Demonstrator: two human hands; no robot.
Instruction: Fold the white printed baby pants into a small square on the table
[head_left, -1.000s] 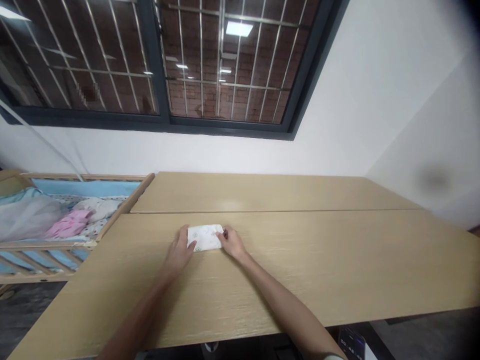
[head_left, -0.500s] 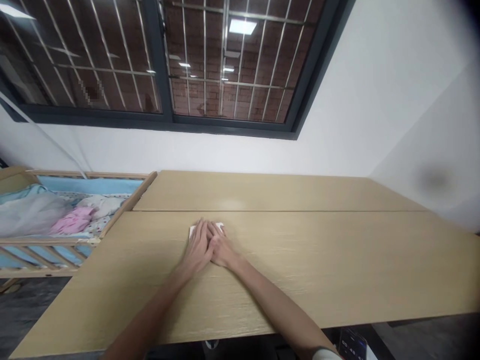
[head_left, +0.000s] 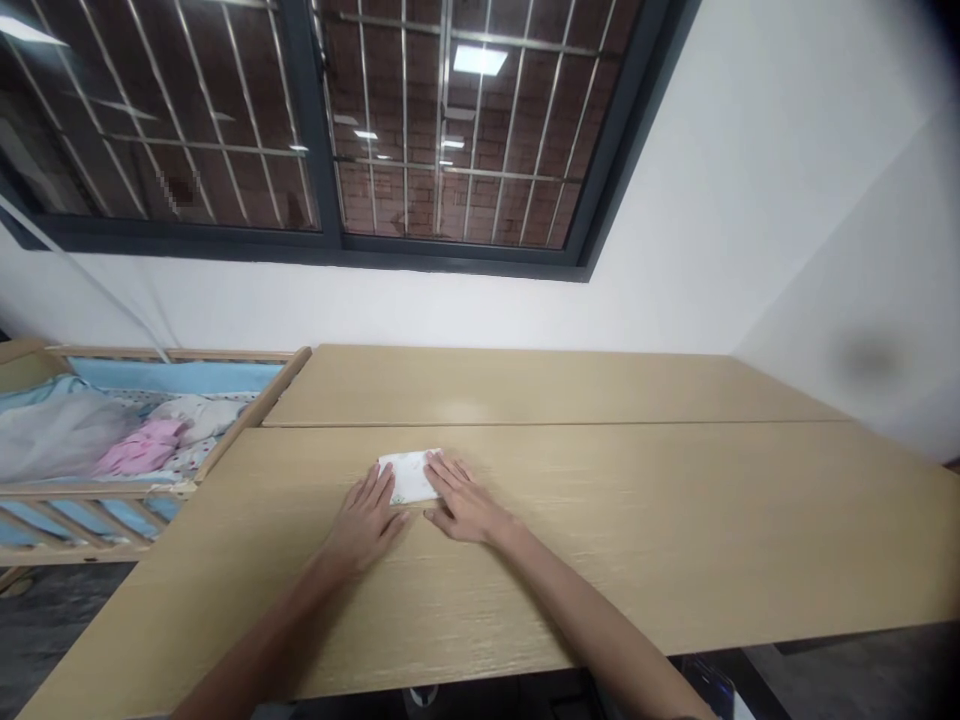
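A small white folded cloth (head_left: 409, 478) with a faint print lies flat on the wooden tabletop (head_left: 637, 530). My left hand (head_left: 367, 515) rests at its left edge, fingers stretched out and the tips touching the cloth. On the other side, my right hand (head_left: 463, 500) lies with spread fingers over the cloth's right edge. The middle of the cloth shows between the two hands. Neither hand grips anything.
A wooden crib (head_left: 247, 420) with blue lining, holding a pink cloth (head_left: 142, 447) and pale bedding, stands against the table's left side. Behind the table are a white wall (head_left: 450, 310) and a barred window. A phone (head_left: 709, 685) sits below the front edge.
My hands were pressed together on top of the cloth, nearly covering it. They have moved apart to its left and right edges, and the cloth's middle now shows.
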